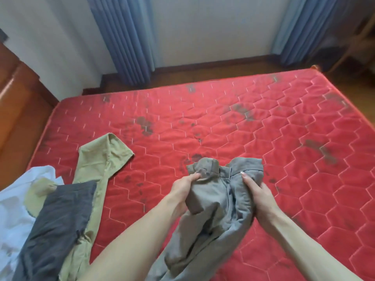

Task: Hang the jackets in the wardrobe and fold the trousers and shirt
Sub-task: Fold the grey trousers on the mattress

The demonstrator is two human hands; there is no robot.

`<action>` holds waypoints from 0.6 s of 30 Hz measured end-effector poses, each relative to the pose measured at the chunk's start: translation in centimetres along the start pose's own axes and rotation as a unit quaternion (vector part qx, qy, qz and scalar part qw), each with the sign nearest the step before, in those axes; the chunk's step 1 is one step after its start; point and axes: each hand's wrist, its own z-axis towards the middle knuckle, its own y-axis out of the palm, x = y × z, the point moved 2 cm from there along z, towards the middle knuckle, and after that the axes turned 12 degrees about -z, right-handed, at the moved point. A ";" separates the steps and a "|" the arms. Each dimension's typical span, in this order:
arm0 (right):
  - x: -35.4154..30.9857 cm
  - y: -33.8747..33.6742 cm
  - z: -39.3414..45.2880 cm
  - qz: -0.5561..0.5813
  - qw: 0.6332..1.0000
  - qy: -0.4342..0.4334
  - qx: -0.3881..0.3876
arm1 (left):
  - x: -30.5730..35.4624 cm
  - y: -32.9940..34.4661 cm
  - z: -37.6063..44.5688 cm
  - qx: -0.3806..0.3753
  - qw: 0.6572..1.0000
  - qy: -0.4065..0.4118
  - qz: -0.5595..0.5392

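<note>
From the head camera: grey trousers (215, 203) are held up over the red mattress (223, 122), waistband pointing away, legs trailing back toward the person. The left hand (185, 189) grips the waistband's left side, and the right hand (257, 193) grips its right. Off to the left lie khaki trousers (97, 171), a dark grey garment (60, 220) and a white shirt (14, 199).

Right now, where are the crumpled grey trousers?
In the head view, the crumpled grey trousers are low and middle-right, held above the red quilted mattress by the left hand and right hand, right of the beige trousers.
</note>
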 end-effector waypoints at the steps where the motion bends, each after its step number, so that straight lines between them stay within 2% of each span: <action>1: -2.1 0.3 -0.3 -0.007 1.000 -0.015 0.004 | 1.9 0.5 -1.4 -0.029 1.000 -0.001 0.002; 3: -6.2 1.0 -1.4 0.005 0.999 -0.035 0.009 | 5.4 1.5 -4.7 -0.079 0.997 0.018 0.016; 5: -10.5 1.5 -3.1 0.024 0.998 -0.057 0.006 | 8.6 2.5 -8.3 -0.091 0.993 0.058 0.056; 8: -17.1 1.6 -6.7 0.032 0.995 -0.094 0.002 | 12.7 3.6 -14.1 -0.077 0.980 0.143 0.111; 11: -23.5 0.1 -11.4 0.040 0.989 -0.138 0.045 | 16.1 3.9 -20.7 -0.055 0.970 0.214 0.101; 18: -31.4 -4.2 -22.4 -0.039 0.951 -0.289 0.100 | 21.0 2.2 -34.0 -0.082 0.896 0.413 0.140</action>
